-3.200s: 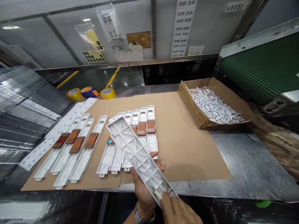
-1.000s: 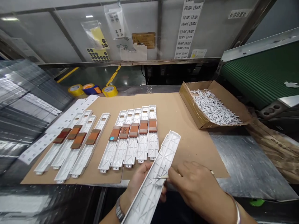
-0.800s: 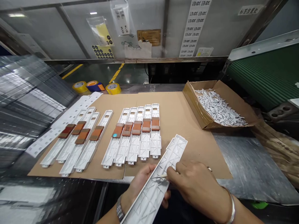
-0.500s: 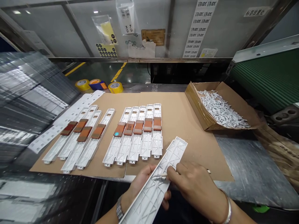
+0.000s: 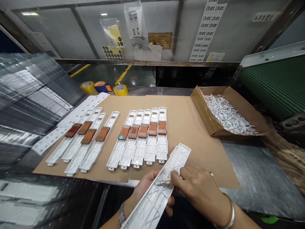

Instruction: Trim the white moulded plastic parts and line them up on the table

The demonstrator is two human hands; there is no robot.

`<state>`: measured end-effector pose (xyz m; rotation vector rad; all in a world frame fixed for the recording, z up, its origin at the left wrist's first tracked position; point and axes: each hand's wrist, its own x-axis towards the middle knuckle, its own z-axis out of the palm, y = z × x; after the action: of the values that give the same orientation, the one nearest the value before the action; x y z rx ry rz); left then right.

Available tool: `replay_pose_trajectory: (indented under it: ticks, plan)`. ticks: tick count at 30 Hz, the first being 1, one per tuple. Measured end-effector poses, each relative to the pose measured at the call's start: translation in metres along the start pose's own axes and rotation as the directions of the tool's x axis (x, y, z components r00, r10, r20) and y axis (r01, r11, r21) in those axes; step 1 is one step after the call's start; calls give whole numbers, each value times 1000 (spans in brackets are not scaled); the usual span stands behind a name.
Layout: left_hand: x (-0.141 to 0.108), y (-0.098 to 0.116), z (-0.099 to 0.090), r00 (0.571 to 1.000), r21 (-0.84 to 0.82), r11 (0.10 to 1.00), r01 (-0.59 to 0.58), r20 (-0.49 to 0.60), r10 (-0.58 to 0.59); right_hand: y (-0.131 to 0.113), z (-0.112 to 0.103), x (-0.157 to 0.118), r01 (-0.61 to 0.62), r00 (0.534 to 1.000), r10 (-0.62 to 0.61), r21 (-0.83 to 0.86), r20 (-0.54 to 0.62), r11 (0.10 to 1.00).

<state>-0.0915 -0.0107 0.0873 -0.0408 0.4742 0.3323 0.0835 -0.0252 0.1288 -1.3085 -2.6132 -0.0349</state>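
My left hand (image 5: 145, 184) is wrapped from below round a long white plastic strip (image 5: 156, 202), its ribbed face up. The strip slants from the bottom of the view up towards the cardboard sheet. In my right hand (image 5: 197, 187) is a thin pen-shaped tool (image 5: 166, 179), pinched between thumb and fingers. Its narrow tip meets or hovers just over the ribs near the strip's middle; I cannot tell which. The tool's far end pokes out behind the knuckles. Beyond my hands, several similar white strips (image 5: 162, 149) lie side by side, with reddish-brown blocks (image 5: 162, 128) across them.
A cardboard sheet (image 5: 183, 127) covers much of the metal table (image 5: 252, 165). At the back right stands a cardboard box (image 5: 202, 111) of small white pieces (image 5: 228, 114). Yellow tape rolls (image 5: 120, 90) sit at the back left, near label sheets (image 5: 71, 122). A green ribbed surface (image 5: 283, 79) rises at right.
The view has shifted slightly, so the table things appear a little further right and lower. Both hands keep their grips, and the tool's tip stays near the same spot on the strip.
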Motion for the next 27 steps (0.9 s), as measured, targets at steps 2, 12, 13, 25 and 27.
replay_pose_trajectory:
  ticks: [2,12,13,25,27]
  plan:
    - [-1,2,1,1000,7,1000,4,-3,-4,1,1,2,2,999,0,34,-41,999]
    - [-12,2,5,994,147,983,-109,9,109,21,-11,-21,-309,848,432,377,-306,873]
    - [-16,2,10,986,168,972,-166,30,163,25,-7,-26,-453,742,590,411,-318,791]
    - [-27,27,-9,984,223,960,-168,-28,178,96,101,-40,-583,808,581,-264,-94,768]
    - [-29,33,-12,939,218,939,-265,-162,303,89,97,-35,-571,820,557,-241,-129,785]
